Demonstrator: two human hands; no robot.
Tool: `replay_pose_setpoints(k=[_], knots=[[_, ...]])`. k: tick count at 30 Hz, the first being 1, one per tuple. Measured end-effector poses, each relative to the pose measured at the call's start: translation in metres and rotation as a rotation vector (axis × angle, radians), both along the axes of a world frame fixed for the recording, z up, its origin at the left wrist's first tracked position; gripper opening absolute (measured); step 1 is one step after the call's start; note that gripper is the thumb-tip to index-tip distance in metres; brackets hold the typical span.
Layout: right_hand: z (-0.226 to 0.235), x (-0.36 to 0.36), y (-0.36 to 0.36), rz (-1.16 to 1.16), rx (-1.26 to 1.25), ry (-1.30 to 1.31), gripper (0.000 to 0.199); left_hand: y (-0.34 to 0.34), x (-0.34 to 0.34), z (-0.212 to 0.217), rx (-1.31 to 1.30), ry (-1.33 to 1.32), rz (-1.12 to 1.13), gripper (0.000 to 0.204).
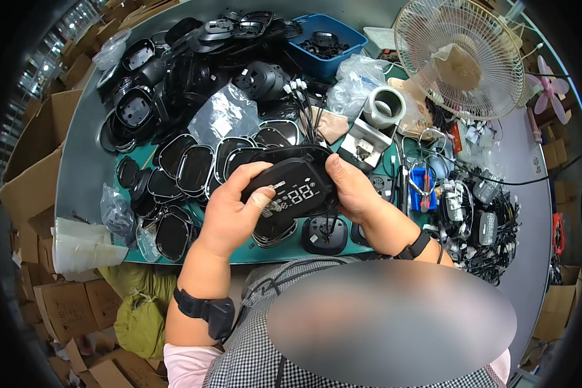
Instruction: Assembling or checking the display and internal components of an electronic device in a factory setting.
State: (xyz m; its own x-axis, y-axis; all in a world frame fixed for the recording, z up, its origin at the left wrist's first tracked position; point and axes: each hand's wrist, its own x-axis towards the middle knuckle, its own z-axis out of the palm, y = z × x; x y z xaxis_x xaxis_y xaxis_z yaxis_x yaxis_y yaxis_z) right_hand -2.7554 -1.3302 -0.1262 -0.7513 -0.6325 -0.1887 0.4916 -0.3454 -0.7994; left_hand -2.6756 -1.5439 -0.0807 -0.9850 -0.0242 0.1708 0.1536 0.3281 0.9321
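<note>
Above the front of the green-topped bench, a black rounded display panel (297, 191) with pale digit segments is tilted up in front of me. My left hand (229, 205) is closed on its left side, the thumb pressed on its face. At the right side my right hand (355, 191) grips a black plastic housing (313, 154) that shows behind the panel's upper edge; the fingers beneath are hidden. Whether panel and housing are joined, I cannot tell. A short dark cable hangs below them. Under it a black rounded part (324, 236) lies at the bench edge.
Black frames (195, 167) lie left of my hands, with heaped black housings (142, 107) behind. A blue bin (352, 48) of small parts and a fan (459, 58) stand at the back. Wired modules (488, 226) and a blue tool holder (423, 187) are at right.
</note>
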Motion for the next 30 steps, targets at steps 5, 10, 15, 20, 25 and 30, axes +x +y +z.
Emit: replay_pose_setpoints(k=[5, 10, 15, 20, 25, 30], knots=[[0.006, 0.007, -0.004, -0.077, 0.146, 0.221, 0.058, -0.004, -0.007, 0.007, -0.048, -0.120, -0.085, 0.030], [0.012, 0.005, -0.004, 0.033, 0.052, 0.308, 0.057, -0.004, -0.006, 0.007, 0.007, -0.247, -0.099, 0.030], [0.017, 0.003, 0.004, 0.017, 0.210, 0.461, 0.062, 0.001, -0.004, 0.006, -0.011, -0.193, -0.109, 0.031], [0.023, 0.004, 0.006, 0.117, 0.248, 0.394, 0.067, 0.002, -0.001, 0.009, -0.028, -0.204, -0.131, 0.030], [0.025, 0.005, 0.006, 0.121, 0.328, 0.425, 0.065, 0.006, -0.004, 0.007, 0.007, -0.244, -0.091, 0.030], [0.020, 0.002, 0.002, 0.090, 0.322, 0.424, 0.064, 0.020, -0.005, 0.001, 0.035, -0.171, 0.173, 0.025]])
